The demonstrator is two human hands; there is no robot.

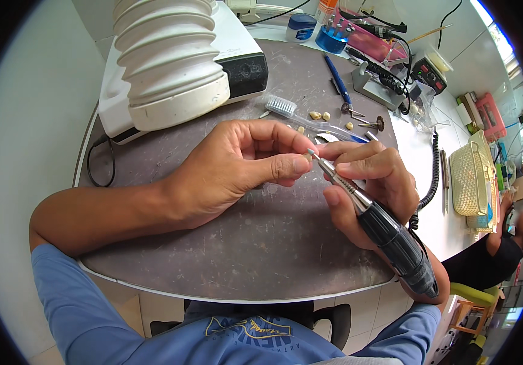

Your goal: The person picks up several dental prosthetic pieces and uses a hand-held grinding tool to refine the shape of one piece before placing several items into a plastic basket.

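Observation:
My right hand (pixel 386 176) is wrapped round a rotary handpiece (pixel 395 243) with a metal nose and black grip, held like a pen. A small grey-green grinding tip (pixel 311 151) sticks out of its nose, against or very close to my left fingertips. My left hand (pixel 231 158) pinches a small pale tooth-like piece (pixel 308 157) between thumb and fingers, mostly hidden by them. Just beyond my hands lie a clear toothbrush (pixel 283 107), several yellowish tooth-like pieces (pixel 315 115) and a small mounted brush wheel (pixel 380 124).
A white corrugated hose (pixel 170 55) hangs over the back left of the brown mat (pixel 225 261), before a white machine (pixel 246 58). Behind stand a blue bur holder (pixel 332 41) and a control box (pixel 429 74). A coiled cable (pixel 435 170), basket (pixel 471 176) and another person (pixel 486 261) are at right.

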